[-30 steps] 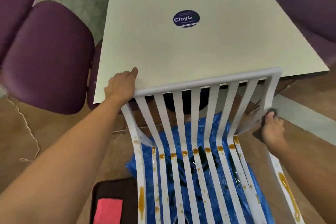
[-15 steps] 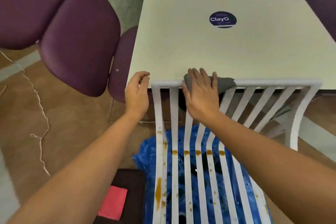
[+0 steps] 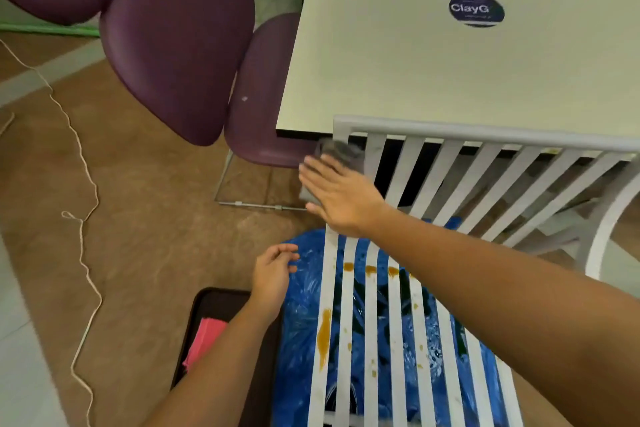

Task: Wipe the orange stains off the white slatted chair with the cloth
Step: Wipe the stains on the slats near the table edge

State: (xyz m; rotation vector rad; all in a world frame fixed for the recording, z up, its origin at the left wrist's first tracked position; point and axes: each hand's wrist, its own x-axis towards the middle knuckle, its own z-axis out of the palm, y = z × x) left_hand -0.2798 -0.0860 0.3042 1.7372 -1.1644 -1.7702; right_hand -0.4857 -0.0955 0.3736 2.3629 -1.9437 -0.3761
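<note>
One cloth: grey, and I see the cloth at the top left corner of the chair back, just under the top rail. Only its blurred upper edge shows past the fingertips.
Right hand: the right hand lies flat on it, fingers straight and close together, pressing it against the outer left slat.
Chair: the white slatted chair has its top rail along the table's near edge. I cannot tell whether they touch.
Stains: the orange stains are a long streak low on the leftmost slat, a row of small blots across the slats, and scattered specks. All sit below the hand, apart from the cloth.
Left hand: the left hand hovers just beside the chair's left edge, fingers loosely curled, holding nothing.
In the way: the right forearm crosses the slats from the lower right and hides part of the row of blots from me.
Blue sheet: a crumpled blue sheet lies beneath the chair and shows between the slats.
Tray: a dark tray sits on the floor left of the sheet, partly behind the left forearm, with a pink cloth in it.
Table: the cream table stands beyond the chair.
Writing: a round dark blue sticker reads "ClayG". The smaller print I cannot read.
Purple chairs: the purple chairs stand left of the table, one seat close to the cloth.
Cord: a pale cord trails over the brown floor at far left.
</note>
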